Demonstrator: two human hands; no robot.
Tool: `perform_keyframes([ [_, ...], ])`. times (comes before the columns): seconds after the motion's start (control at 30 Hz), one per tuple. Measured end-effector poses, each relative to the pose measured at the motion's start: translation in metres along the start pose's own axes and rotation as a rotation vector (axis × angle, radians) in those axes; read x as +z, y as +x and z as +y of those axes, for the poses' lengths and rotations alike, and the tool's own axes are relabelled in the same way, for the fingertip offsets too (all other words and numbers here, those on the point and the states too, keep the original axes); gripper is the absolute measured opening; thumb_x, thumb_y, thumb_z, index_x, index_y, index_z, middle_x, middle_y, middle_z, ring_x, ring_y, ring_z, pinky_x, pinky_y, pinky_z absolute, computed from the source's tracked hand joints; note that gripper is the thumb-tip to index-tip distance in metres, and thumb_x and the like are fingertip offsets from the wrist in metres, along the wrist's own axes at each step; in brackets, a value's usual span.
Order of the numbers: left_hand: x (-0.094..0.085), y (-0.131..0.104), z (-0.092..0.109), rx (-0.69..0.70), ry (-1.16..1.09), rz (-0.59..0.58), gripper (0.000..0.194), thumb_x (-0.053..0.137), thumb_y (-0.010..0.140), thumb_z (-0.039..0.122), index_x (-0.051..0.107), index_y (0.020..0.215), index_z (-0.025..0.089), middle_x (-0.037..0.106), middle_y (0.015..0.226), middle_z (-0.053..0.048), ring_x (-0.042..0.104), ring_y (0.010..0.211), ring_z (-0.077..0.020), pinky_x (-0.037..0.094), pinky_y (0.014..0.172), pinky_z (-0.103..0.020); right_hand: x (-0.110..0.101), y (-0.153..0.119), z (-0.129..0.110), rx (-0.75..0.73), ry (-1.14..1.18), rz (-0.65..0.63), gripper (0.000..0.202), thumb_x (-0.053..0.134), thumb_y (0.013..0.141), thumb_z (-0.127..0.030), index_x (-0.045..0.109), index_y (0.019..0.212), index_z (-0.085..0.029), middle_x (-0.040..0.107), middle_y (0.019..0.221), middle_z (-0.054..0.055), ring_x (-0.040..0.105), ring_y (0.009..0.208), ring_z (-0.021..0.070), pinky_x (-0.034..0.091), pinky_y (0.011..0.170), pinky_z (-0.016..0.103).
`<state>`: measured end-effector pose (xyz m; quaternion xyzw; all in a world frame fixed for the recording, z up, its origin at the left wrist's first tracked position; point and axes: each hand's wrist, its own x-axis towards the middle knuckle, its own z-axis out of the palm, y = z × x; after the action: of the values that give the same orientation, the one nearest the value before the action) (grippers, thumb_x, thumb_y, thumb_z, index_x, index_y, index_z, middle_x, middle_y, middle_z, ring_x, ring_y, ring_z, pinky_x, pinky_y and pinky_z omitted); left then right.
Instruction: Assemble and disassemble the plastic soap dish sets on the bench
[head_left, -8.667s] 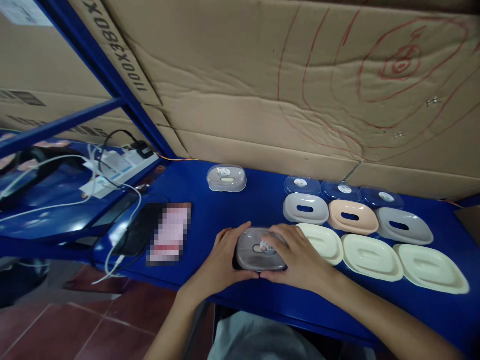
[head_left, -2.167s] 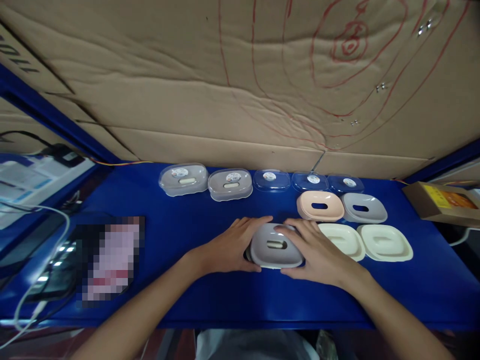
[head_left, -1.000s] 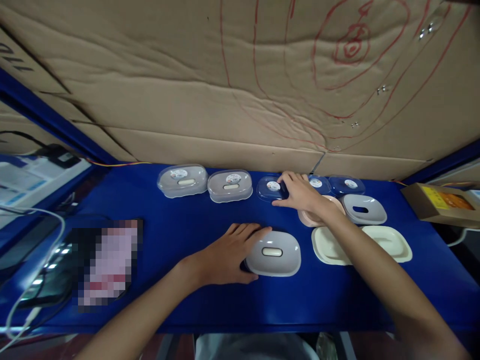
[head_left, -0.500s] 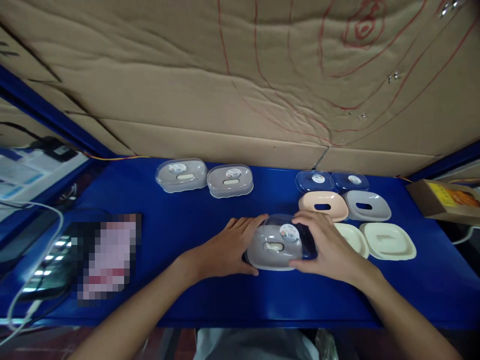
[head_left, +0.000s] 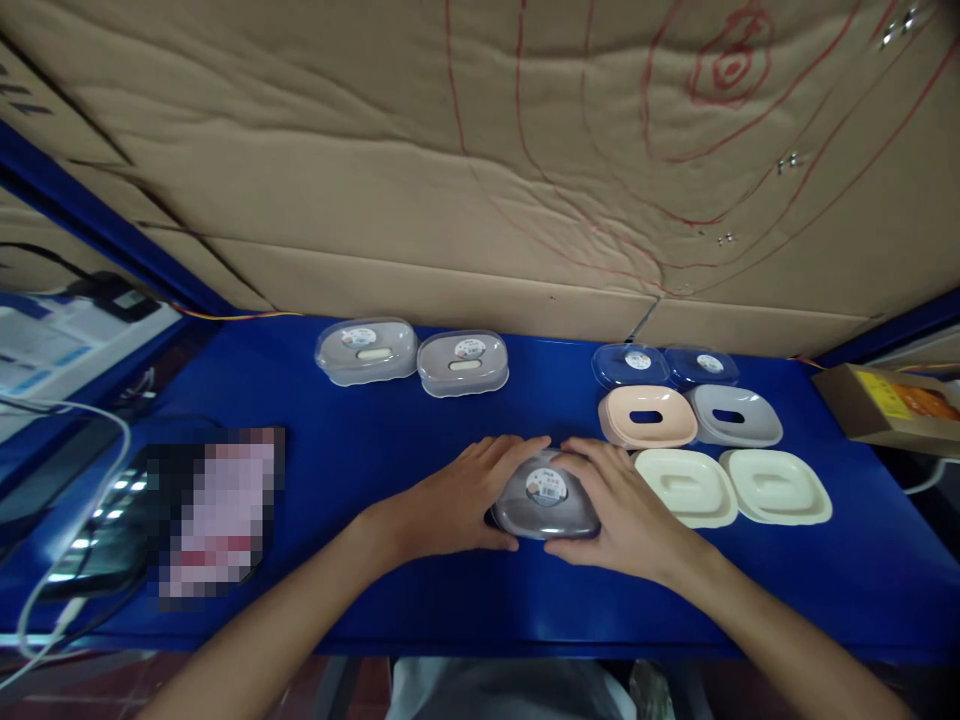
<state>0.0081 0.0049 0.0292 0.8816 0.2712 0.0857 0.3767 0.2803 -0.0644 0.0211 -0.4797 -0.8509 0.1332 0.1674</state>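
Between my hands, on the blue table, is a grey oval soap dish (head_left: pixel 525 520). Its clear lid (head_left: pixel 546 487), with a round white label, lies over the top. My left hand (head_left: pixel 454 503) curves round the left side of the dish, thumb at the front. My right hand (head_left: pixel 630 510) grips the lid's right side, fingers at the back and thumb in front. Whether the lid is fully seated cannot be seen. Just right of my right hand are a cream tray (head_left: pixel 686 487) and a peach dish with an oval slot (head_left: pixel 646 415).
Two lidded soap dishes, one at the left (head_left: pixel 366 352) and one beside it (head_left: pixel 463 362), stand along the back. Farther right are a grey slotted dish (head_left: pixel 750 420), another cream tray (head_left: pixel 778 487) and clear lids (head_left: pixel 630 365). A cardboard box (head_left: pixel 862 400) stands far right; cables (head_left: pixel 120 470) lie left.
My right hand has moved left with the clear lid, which now lies centred over the grey dish. My left hand has stayed at the dish's side.
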Motion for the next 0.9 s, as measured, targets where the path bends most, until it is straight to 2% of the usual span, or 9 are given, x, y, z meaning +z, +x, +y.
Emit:
perform_keyframes([
  [0.1, -0.003, 0.001, 0.002, -0.015, 0.000, -0.019, 0.117, 0.091, 0.083, 0.057, 0.019, 0.172, 0.034, 0.042, 0.167, -0.016, 0.041, 0.154, -0.0409, 0.035, 0.125, -0.062, 0.009, 0.001, -0.004, 0.003, -0.032, 0.027, 0.085, 0.088, 0.080, -0.057, 0.054, 0.149, -0.020, 0.058, 0.148, 0.023, 0.059, 0.136, 0.0449, 0.051, 0.110, 0.066],
  [0.2, -0.005, 0.003, 0.003, -0.025, 0.049, -0.033, 0.114, 0.093, 0.081, 0.054, 0.026, 0.170, 0.030, 0.047, 0.164, -0.016, 0.044, 0.151, -0.0407, 0.035, 0.125, -0.061, 0.012, 0.001, -0.005, 0.017, -0.034, 0.014, 0.093, 0.089, 0.080, -0.060, 0.051, 0.153, -0.019, 0.056, 0.152, 0.025, 0.058, 0.137, 0.0458, 0.051, 0.111, 0.066],
  [0.3, -0.004, 0.005, 0.002, -0.037, 0.100, -0.001, 0.111, 0.092, 0.083, 0.050, 0.026, 0.170, 0.030, 0.048, 0.164, -0.015, 0.045, 0.152, -0.0397, 0.036, 0.126, -0.060, -0.001, -0.001, 0.005, -0.002, 0.025, -0.057, 0.101, 0.085, 0.082, -0.068, 0.043, 0.162, -0.023, 0.050, 0.162, 0.022, 0.050, 0.149, 0.0434, 0.048, 0.118, 0.064],
  [0.37, -0.004, 0.007, 0.002, -0.054, 0.135, 0.026, 0.109, 0.090, 0.085, 0.049, 0.025, 0.171, 0.030, 0.047, 0.165, -0.015, 0.045, 0.152, -0.0397, 0.037, 0.125, -0.059, -0.016, -0.004, 0.016, 0.003, 0.049, -0.069, 0.097, 0.079, 0.088, -0.067, 0.037, 0.166, -0.027, 0.047, 0.167, 0.019, 0.045, 0.155, 0.0403, 0.046, 0.122, 0.063],
  [0.43, -0.004, 0.008, 0.002, -0.060, 0.157, 0.030, 0.108, 0.089, 0.086, 0.048, 0.025, 0.171, 0.030, 0.047, 0.166, -0.015, 0.046, 0.152, -0.0399, 0.038, 0.125, -0.059, -0.028, -0.007, 0.025, 0.048, 0.052, -0.044, 0.088, 0.074, 0.095, -0.064, 0.035, 0.167, -0.030, 0.050, 0.166, 0.016, 0.046, 0.155, 0.0388, 0.046, 0.122, 0.063],
  [0.5, -0.005, 0.009, 0.002, -0.057, 0.151, 0.029, 0.108, 0.088, 0.087, 0.051, 0.024, 0.172, 0.031, 0.047, 0.166, -0.015, 0.046, 0.152, -0.0395, 0.038, 0.124, -0.058, -0.033, -0.009, 0.029, 0.080, 0.051, -0.023, 0.088, 0.074, 0.095, -0.063, 0.035, 0.167, -0.032, 0.053, 0.163, 0.016, 0.049, 0.153, 0.0393, 0.046, 0.121, 0.064],
  [0.6, -0.004, 0.010, 0.001, -0.070, 0.128, 0.041, 0.114, 0.087, 0.087, 0.057, 0.018, 0.174, 0.033, 0.044, 0.168, -0.015, 0.044, 0.154, -0.0393, 0.037, 0.126, -0.057, -0.026, -0.009, 0.027, 0.058, 0.053, -0.038, 0.102, 0.079, 0.089, -0.066, 0.029, 0.170, -0.032, 0.050, 0.165, 0.017, 0.049, 0.153, 0.0411, 0.046, 0.121, 0.065],
  [0.7, -0.002, 0.010, 0.000, -0.081, 0.137, 0.038, 0.118, 0.085, 0.087, 0.063, 0.012, 0.175, 0.032, 0.040, 0.171, -0.017, 0.041, 0.156, -0.0406, 0.036, 0.126, -0.059, -0.011, -0.006, 0.024, 0.066, 0.080, -0.060, 0.103, 0.080, 0.090, -0.061, 0.026, 0.171, -0.030, 0.046, 0.167, 0.018, 0.048, 0.154, 0.0395, 0.047, 0.122, 0.062],
  [0.9, -0.001, 0.010, -0.003, -0.052, 0.138, 0.043, 0.120, 0.085, 0.082, 0.071, 0.019, 0.174, 0.030, 0.044, 0.168, -0.018, 0.045, 0.152, -0.0421, 0.036, 0.125, -0.059, -0.001, -0.005, 0.027, 0.140, 0.151, -0.083, 0.110, 0.082, 0.089, -0.059, 0.016, 0.173, -0.029, 0.041, 0.168, 0.019, 0.045, 0.156, 0.0379, 0.047, 0.124, 0.059],
])
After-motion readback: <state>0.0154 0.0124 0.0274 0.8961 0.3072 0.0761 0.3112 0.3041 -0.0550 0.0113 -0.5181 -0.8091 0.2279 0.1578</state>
